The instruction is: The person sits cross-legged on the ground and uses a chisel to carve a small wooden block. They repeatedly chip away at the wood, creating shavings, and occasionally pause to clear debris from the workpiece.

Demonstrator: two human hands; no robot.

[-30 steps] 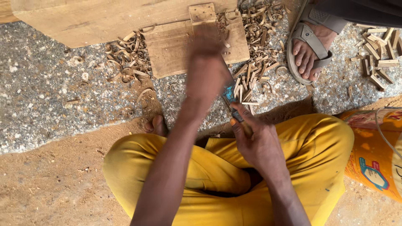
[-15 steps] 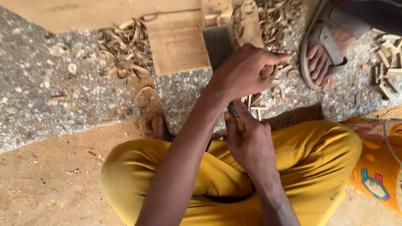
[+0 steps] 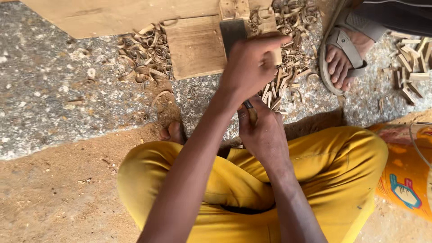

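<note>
While both fists grip a chisel [image 3: 250, 112], wood shavings [image 3: 144, 54] litter the speckled concrete floor [image 3: 49, 90].

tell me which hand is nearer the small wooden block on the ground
Left. The left hand reaches out over the edge of the small wooden block, while the right hand sits back near the lap, gripping a thin tool.

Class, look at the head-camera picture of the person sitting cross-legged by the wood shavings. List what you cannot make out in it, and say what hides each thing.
- Tool in the right hand: only a short stub shows; the fist hides the rest.
- Left hand: covers part of the dark blade, so its grip is unclear.
- Large wooden board: cut off by the top edge.
- Other person's sandalled foot: leg cut off at top right.
</note>
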